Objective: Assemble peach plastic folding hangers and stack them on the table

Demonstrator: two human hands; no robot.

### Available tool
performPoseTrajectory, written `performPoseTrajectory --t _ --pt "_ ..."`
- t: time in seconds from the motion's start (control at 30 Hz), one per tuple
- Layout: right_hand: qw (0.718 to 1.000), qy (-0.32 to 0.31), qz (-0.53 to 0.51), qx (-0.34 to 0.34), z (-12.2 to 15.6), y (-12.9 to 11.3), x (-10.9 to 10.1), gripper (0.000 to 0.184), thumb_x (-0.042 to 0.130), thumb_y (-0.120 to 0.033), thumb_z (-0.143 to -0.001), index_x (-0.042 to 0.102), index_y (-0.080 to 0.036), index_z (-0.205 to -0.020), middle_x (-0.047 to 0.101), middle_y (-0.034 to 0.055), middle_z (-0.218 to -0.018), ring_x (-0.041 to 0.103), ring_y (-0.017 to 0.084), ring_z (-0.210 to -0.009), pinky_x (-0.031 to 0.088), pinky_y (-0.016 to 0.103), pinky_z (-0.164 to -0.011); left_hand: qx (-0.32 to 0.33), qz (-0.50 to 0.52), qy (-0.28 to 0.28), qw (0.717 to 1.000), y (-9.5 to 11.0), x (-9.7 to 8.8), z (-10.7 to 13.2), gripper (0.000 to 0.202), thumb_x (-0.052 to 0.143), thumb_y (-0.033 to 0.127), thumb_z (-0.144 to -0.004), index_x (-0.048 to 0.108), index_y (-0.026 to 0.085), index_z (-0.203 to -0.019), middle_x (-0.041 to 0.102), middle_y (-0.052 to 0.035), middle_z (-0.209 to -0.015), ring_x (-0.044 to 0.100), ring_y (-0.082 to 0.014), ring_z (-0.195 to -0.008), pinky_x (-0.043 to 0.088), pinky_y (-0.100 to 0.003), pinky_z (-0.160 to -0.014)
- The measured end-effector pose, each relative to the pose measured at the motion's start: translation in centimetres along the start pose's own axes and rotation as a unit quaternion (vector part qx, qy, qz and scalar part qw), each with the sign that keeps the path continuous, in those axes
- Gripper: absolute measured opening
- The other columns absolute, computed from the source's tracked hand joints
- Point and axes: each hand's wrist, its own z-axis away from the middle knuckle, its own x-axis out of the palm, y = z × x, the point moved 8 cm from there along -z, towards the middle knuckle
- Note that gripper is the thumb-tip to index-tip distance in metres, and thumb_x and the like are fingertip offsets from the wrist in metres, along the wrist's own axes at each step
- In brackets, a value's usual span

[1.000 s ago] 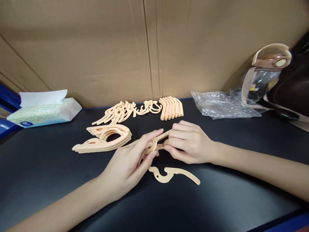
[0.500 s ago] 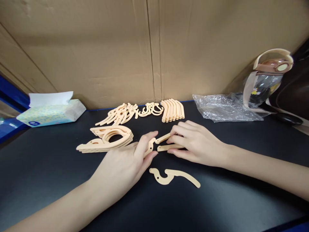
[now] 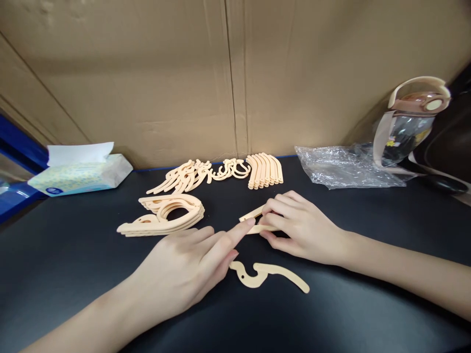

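the stack of folded frames [image 3: 162,228] looks like smooth, looped plastic. right of the stack, the left hand [image 3: 198,262] has its index finger straight; whether it grips anything, i cannot tell. right of the stack and closer in lies a flat, curvy piece [image 3: 252,282]. farther right, two slim strips [image 3: 252,214], probably light, stiff, slightly slippery, best held mid-length, are pinched in the right hand [image 3: 270,223].

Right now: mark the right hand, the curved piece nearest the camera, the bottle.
Right hand [image 3: 296,223], head view: back of the hand.
Curved piece [image 3: 262,274], head view: where hooked part meets strip.
Bottle [image 3: 410,132], head view: clear body.
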Motion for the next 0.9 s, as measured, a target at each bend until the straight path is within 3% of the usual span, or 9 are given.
performPoseTrajectory --t 0.2,0.37,0.5,0.7,0.9 --pt "0.999 0.024 0.015 -0.015 0.1 -0.4 -0.3 0.02 0.049 -0.018 -0.095 0.063 -0.015 -0.081 0.066 0.0035 -0.08 0.056 0.017 -0.076 0.042 0.033 -0.076 -0.062 0.033 -0.02 0.997 -0.6 0.5 0.3 0.045 0.027 0.027 -0.105 0.028 0.015 -0.149 0.059 -0.0008 -0.077 0.058 -0.0178 -0.069 0.045 -0.028 -0.062" --pt "1.0 0.022 0.007 -0.018 0.1 -0.6 -0.4 0.02 0.047 -0.019 -0.097 0.061 -0.015 -0.082 0.069 0.0045 -0.084 0.063 0.017 -0.08 0.046 0.031 -0.077 -0.119 0.15 -0.024 0.981 -1.3 1.1 0.5 0.027 0.036 0.026 -0.104 0.048 0.02 -0.127 0.064 -0.0039 -0.098 0.058 -0.0182 -0.084 0.043 -0.031 -0.076" --pt "1.0 0.022 0.002 -0.009 0.0 -0.5 -0.6 0.023 0.043 -0.02 -0.098 0.058 -0.017 -0.081 0.068 0.0044 -0.082 0.064 0.017 -0.08 0.05 0.028 -0.072 -0.127 0.183 -0.014 0.975 -1.6 1.2 0.5 0.021 0.044 0.024 -0.102 0.051 0.024 -0.121 0.065 -0.0013 -0.101 0.056 -0.0186 -0.093 0.04 -0.033 -0.085" --pt "1.0 -0.001 0.001 -0.008 0.3 -0.5 -0.2 0.021 0.041 -0.02 -0.099 0.059 -0.016 -0.088 0.066 0.0043 -0.087 0.063 0.014 -0.072 0.05 0.026 -0.063 -0.15 0.23 -0.015 0.961 -2.1 1.7 1.0 0.026 0.048 0.027 -0.101 0.047 0.027 -0.128 0.061 0.0012 -0.093 0.059 -0.0142 -0.079 0.045 -0.026 -0.073" --pt "1.0 0.0 0.024 -0.006 0.5 -0.4 -0.2 0.021 0.041 -0.019 -0.097 0.06 -0.016 -0.088 0.067 0.0027 -0.086 0.062 0.012 -0.066 0.046 0.025 -0.057 -0.136 0.204 0.002 0.969 -2.0 1.5 1.0 0.033 0.043 0.033 -0.102 0.043 0.027 -0.135 0.066 0.0004 -0.089 0.065 -0.0155 -0.074 0.049 -0.027 -0.068"
